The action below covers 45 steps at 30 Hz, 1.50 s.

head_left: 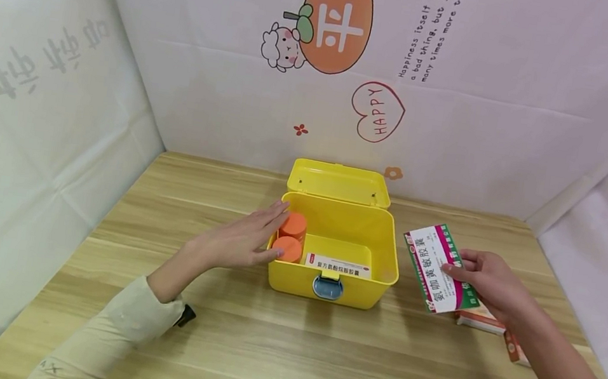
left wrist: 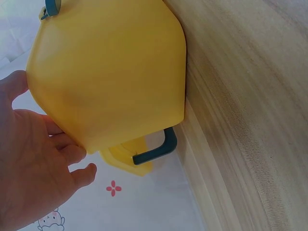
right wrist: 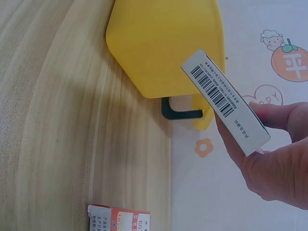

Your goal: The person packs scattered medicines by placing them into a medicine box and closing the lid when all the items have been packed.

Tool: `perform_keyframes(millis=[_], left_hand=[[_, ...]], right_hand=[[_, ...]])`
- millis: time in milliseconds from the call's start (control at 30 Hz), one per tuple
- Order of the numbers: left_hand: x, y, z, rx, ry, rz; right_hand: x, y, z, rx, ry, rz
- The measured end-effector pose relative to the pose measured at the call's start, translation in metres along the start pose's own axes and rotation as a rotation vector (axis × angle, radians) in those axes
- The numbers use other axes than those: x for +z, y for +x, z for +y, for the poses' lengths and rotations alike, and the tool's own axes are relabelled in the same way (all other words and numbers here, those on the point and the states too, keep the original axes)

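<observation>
In the head view, a yellow storage box [head_left: 292, 283] stands with its lid [head_left: 339, 184] raised at the back. Two orange caps [head_left: 293, 225] fill its left end, and a white medicine box [head_left: 338, 266] lies along the front inside. My left hand [head_left: 236, 238] rests at the left rim, fingers extended, thumb by the front cap. To the right of the storage box, my right hand [head_left: 490, 281] pinches a white, green and magenta medicine box [head_left: 432, 264] above the table. Its barcode side [right wrist: 226, 101] faces the right wrist camera.
Orange-and-white medicine boxes [head_left: 480, 318] lie on the wooden table [head_left: 316, 357] below the right hand, partly hidden by it and the arm. A printed white cloth [head_left: 223, 102] hangs behind the table and at both sides.
</observation>
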<state>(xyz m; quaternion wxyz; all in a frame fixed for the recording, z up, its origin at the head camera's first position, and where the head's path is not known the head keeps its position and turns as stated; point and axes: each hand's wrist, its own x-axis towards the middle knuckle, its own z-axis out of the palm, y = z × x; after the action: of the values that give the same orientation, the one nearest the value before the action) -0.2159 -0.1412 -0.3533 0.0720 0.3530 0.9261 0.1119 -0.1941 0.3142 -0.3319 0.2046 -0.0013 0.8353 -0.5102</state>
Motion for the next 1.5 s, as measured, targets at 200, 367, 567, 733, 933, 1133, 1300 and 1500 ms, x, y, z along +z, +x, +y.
perform_keyframes(millis=[200, 367, 567, 733, 933, 1133, 1300, 1500], left_hand=[[0.001, 0.000, 0.000, 0.008, 0.011, 0.010], [0.001, -0.001, 0.000, 0.009, 0.011, 0.011], [0.001, -0.001, 0.000, 0.001, 0.009, 0.004], [0.001, -0.001, 0.001, 0.000, 0.017, -0.007], [0.000, 0.000, 0.002, 0.001, 0.010, -0.009], [0.000, 0.000, 0.002, 0.009, 0.013, 0.001], [0.000, 0.001, 0.002, 0.008, 0.015, -0.003], [0.001, 0.000, 0.001, 0.005, 0.010, -0.002]], right_hand=[[0.000, -0.002, -0.003, -0.006, -0.015, 0.005], [0.001, -0.002, -0.007, -0.008, -0.018, 0.008], [0.002, -0.005, -0.012, -0.020, -0.025, 0.007], [0.003, -0.007, -0.015, -0.047, -0.006, -0.008], [0.003, -0.009, -0.021, -0.078, -0.011, -0.019], [0.005, -0.008, -0.033, -0.080, -0.065, -0.013], [0.009, -0.008, -0.045, -0.086, -0.106, -0.012], [0.015, -0.009, -0.058, -0.102, -0.153, -0.011]])
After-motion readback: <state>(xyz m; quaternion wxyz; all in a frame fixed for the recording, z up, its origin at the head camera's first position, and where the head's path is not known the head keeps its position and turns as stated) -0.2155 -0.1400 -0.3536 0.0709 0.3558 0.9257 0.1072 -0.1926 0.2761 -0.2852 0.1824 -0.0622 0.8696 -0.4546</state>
